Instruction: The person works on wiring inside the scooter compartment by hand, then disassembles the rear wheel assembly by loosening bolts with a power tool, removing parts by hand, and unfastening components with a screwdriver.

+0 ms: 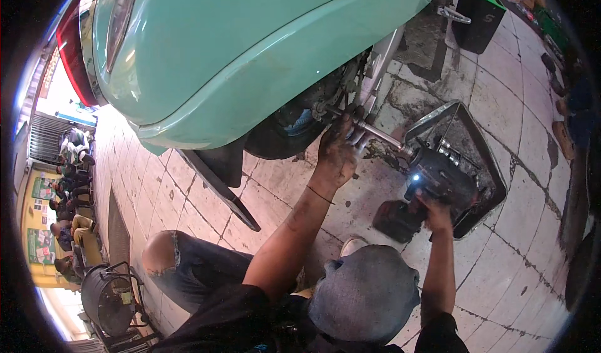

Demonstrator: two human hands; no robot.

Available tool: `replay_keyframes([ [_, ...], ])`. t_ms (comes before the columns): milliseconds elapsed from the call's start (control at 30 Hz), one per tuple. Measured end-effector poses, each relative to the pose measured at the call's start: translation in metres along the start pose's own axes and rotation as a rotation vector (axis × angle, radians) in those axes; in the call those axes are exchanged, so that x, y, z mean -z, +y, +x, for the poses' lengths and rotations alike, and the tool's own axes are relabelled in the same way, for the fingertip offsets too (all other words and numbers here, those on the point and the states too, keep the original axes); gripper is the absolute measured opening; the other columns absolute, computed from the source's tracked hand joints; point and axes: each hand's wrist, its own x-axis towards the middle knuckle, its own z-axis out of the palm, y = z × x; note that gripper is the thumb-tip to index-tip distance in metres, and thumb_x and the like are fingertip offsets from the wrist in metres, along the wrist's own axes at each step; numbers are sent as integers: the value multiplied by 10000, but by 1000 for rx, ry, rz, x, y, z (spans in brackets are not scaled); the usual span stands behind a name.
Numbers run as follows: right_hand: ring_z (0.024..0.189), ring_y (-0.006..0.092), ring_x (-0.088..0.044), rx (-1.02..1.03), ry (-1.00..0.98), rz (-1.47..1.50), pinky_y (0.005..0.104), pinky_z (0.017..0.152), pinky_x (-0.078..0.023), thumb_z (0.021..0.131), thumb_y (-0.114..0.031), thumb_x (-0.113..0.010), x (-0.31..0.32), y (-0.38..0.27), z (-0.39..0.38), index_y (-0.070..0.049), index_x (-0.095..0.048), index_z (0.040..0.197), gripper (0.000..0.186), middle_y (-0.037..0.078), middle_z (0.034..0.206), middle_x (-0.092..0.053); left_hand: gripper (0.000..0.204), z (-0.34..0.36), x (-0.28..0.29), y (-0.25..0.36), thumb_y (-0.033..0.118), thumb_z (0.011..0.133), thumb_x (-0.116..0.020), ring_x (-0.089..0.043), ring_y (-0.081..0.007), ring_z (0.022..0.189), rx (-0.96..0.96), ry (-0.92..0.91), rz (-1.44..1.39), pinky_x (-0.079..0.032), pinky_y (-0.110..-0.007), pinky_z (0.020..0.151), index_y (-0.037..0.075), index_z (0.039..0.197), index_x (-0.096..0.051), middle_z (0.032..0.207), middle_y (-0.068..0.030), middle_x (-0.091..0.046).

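Left grip point(340, 154) wrapped round bar point(383, 134), beside wheel point(266, 137). Right grip point(436, 214) closed on driver point(444, 176), which in view overlaps left edge of tray point(503, 193).

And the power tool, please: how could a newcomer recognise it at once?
Find the big mint-green vehicle body. Below its right part, the left hand holds a silver shaft; follow it rightward to the dark power tool in the right hand. Its small glowing light sets it apart from the tray beneath.
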Motion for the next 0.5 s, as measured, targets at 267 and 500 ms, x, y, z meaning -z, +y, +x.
replay_keyframes([
  [267,726,153,-577,-159,-86,158,319,571,-472,759,-183,-746,-9,-32,-11,-62,-617,898,226,20,787,-591,391,7,6,5,188,955,-475,-442,-255,1248,119,-108,-246,-382,-361,1015,32,1312,-435,1333,-95,-479],
  [500,740,159,-588,-81,-21,193,313,587,-507,753,-165,-750,7,-6,-11,-53,-608,958,274,29,840,-604,443,6,11,-1,235,922,-552,-495,-237,1198,73,-100,-115,-432,-337,921,23,1298,-450,1291,-101,-520],
])
